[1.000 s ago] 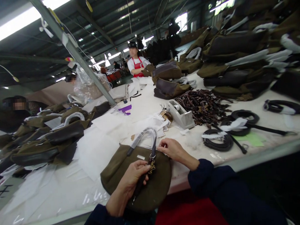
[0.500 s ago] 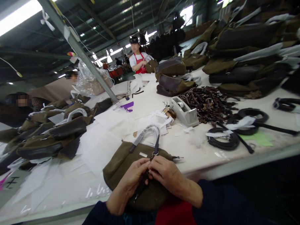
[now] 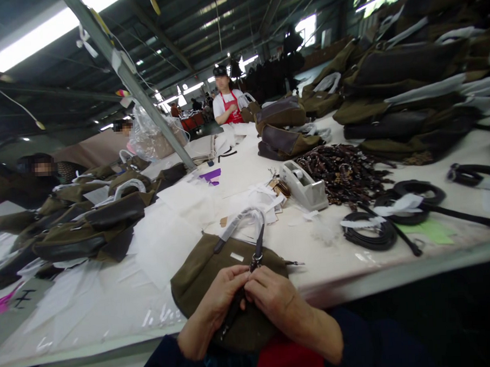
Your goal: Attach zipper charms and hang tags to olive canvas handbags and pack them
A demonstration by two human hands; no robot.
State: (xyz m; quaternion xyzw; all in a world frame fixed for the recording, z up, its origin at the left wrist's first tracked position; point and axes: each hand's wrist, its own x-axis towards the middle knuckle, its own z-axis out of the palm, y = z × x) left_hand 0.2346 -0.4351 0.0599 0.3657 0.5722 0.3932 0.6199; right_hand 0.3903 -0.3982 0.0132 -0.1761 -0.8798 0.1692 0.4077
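Note:
An olive handbag (image 3: pixel 203 261) with dark trim lies at the table's front edge. Its handle (image 3: pixel 260 234), partly wrapped in white, loops up and away from me. Over the bag, my left hand (image 3: pixel 225 290) and my right hand (image 3: pixel 269 290) meet, fingers pinched together on a dark strap (image 3: pixel 234 311). That strap hangs from a metal ring (image 3: pixel 256 257) at the foot of the handle, and its lower end has a small metal piece. My fingertips hide the exact spot they grip.
Beyond the bag stands a grey tape dispenser (image 3: pixel 304 186) beside a heap of dark straps (image 3: pixel 346 173). Coiled black straps (image 3: pixel 369 232) lie to the right. Bags are piled left (image 3: pixel 88 228) and right (image 3: pixel 411 89). A slanted metal post (image 3: pixel 144 101) rises at the back; a co-worker (image 3: pixel 229 103) stands beyond.
The view has shifted slightly, so everything sits a little lower and further right. Both hands stay pinched on the strap, with only small finger movement. The far co-worker's arm has moved.

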